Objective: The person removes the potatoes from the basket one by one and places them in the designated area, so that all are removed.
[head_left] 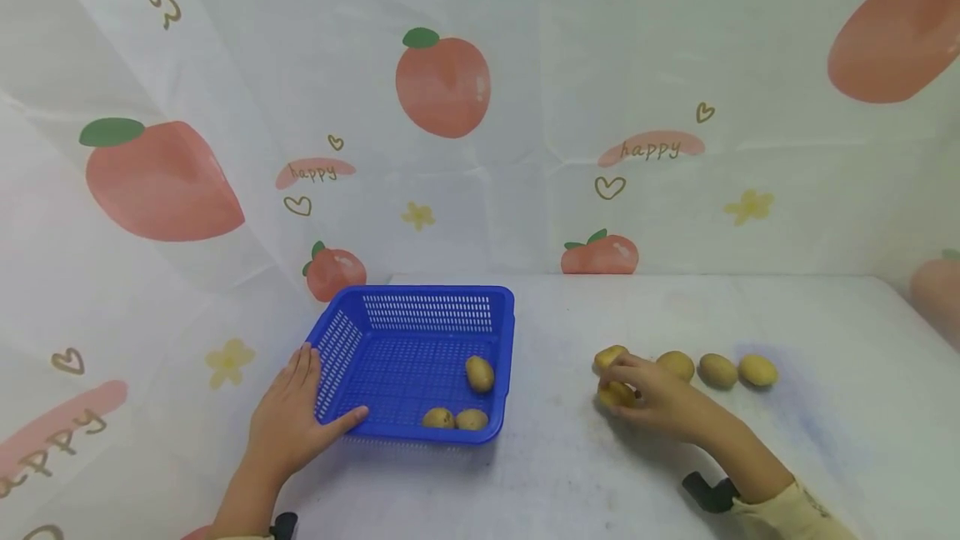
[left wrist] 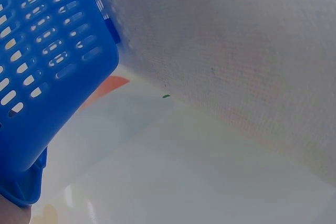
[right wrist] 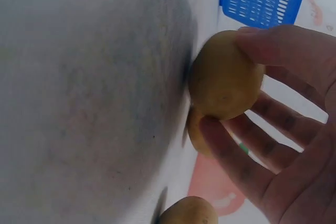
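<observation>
A blue plastic basket (head_left: 427, 434) with slotted walls stands on the white table, and three potatoes lie in its right part, one potato (head_left: 480, 374) behind the other two. My left hand (head_left: 288, 419) rests against the basket's left side, its fingers straight and the thumb lying over the front rim. To the right of the basket, my right hand (head_left: 660, 402) holds a potato (right wrist: 226, 77) between thumb and fingers, low over the table. Another potato (head_left: 611, 357) lies just behind that hand. The left wrist view shows mostly the basket's outer wall (left wrist: 63, 72).
To the right of the held potato a row of loose potatoes stretches out: one potato (head_left: 677, 366) partly behind the hand, a browner potato (head_left: 718, 371) and a yellow potato (head_left: 758, 371). A white curtain (head_left: 517, 190) printed with fruit hangs behind and at the left.
</observation>
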A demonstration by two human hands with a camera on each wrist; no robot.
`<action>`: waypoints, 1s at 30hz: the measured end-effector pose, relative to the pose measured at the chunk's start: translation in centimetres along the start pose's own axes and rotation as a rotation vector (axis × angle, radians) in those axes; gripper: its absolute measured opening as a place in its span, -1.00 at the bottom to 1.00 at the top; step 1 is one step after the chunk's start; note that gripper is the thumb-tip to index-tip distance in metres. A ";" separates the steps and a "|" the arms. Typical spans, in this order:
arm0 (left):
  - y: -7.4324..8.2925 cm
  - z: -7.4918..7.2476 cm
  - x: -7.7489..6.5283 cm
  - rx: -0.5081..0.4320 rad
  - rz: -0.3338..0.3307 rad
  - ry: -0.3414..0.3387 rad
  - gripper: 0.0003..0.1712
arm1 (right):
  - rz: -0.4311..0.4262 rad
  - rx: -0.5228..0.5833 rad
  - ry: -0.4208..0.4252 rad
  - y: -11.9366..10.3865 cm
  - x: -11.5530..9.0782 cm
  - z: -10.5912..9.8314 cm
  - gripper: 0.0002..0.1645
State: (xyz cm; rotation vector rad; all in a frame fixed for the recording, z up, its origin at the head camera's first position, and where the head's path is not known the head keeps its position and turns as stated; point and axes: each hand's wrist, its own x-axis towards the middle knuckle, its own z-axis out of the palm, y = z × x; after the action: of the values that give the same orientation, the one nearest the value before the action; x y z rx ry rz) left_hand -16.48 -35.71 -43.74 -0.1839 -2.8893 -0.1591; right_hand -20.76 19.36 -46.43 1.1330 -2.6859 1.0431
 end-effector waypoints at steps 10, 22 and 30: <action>0.1 -0.4 0.2 0.007 0.000 -0.022 0.48 | 0.068 -0.018 -0.074 -0.6 -0.1 -0.5 -0.54; -0.1 -0.1 0.1 -0.003 -0.001 -0.005 0.47 | 0.174 -0.045 -0.029 -0.8 -0.2 -0.7 -0.72; -0.2 0.1 0.0 -0.010 -0.006 -0.003 0.47 | 0.163 -0.077 -0.016 -0.8 -0.2 -0.9 -0.75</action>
State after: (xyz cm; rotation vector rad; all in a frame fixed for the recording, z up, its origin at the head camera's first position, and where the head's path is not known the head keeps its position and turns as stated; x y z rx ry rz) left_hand -16.51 -35.84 -43.89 -0.1777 -2.8924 -0.1741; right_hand -20.31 19.65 -45.31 0.9277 -2.8437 0.9438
